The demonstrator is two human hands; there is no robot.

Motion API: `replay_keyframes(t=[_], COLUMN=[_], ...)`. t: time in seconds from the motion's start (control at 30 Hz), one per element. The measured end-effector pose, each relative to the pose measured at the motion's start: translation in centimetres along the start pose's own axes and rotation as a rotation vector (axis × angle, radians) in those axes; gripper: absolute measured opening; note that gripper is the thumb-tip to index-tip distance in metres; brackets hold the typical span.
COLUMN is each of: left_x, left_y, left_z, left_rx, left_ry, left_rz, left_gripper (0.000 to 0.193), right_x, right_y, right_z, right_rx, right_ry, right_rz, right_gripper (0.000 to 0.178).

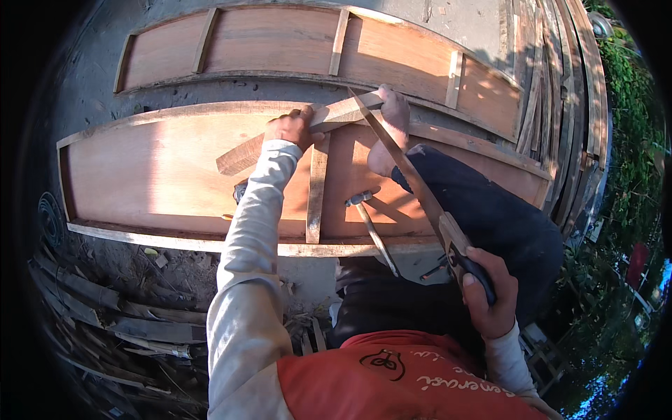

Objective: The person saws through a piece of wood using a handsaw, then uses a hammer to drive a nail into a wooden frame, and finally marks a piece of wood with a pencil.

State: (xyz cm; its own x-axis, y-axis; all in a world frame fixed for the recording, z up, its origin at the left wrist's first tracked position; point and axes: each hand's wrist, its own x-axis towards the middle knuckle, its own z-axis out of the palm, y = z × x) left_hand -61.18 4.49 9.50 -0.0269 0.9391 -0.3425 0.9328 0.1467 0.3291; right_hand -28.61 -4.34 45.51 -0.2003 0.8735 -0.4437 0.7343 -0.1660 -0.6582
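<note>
My left hand (290, 130) is closed around a short wooden batten (241, 155), pressing it across the frame of the nearer plywood panel (189, 178). My bare foot (394, 122) rests by the batten's far right end. In my right hand (492, 292) is the dark handle of a handsaw (413, 175). Its long blade slants up and left, the tip at the batten near my foot; whether the teeth touch the wood I cannot tell. Below the blade, a hammer (376, 234) lies with its head on the panel and its handle over the near edge.
A second framed plywood panel (280, 42) lies beyond the first. Long boards (560, 91) are stacked at the right, beside green plants (623, 91). Scrap wood strips (140, 325) pile up at the lower left, near a dark coil (50, 218). A dark object (240, 190) sits partly behind my left forearm.
</note>
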Motion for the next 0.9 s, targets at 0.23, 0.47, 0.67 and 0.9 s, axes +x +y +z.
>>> replay_keyframes(t=[0.23, 0.47, 0.67, 0.9], left_x=[1.5, 0.4, 5.1, 3.6], left_y=[5.8, 1.3, 2.7, 1.8], left_z=[-1.8, -2.5, -2.5, -6.4], left_rx=[-0.083, -0.063, -0.113, -0.064], left_ry=[-0.06, -0.03, -0.02, -0.281], left_rz=[0.027, -0.024, 0.022, -0.086], left_gripper=[0.071, 0.071, 0.071, 0.069], right_x=[15.7, -1.2, 19.3, 3.3], right_y=[1.4, -3.1, 0.0, -1.9], right_z=[4.1, -2.9, 4.6, -1.7], right_rx=[-0.038, -0.004, -0.025, 0.032], right_ry=[0.125, 0.019, 0.126, 0.015], right_rz=[-0.235, -0.023, -0.222, 0.037], right_gripper=[0.028, 0.031, 0.029, 0.032])
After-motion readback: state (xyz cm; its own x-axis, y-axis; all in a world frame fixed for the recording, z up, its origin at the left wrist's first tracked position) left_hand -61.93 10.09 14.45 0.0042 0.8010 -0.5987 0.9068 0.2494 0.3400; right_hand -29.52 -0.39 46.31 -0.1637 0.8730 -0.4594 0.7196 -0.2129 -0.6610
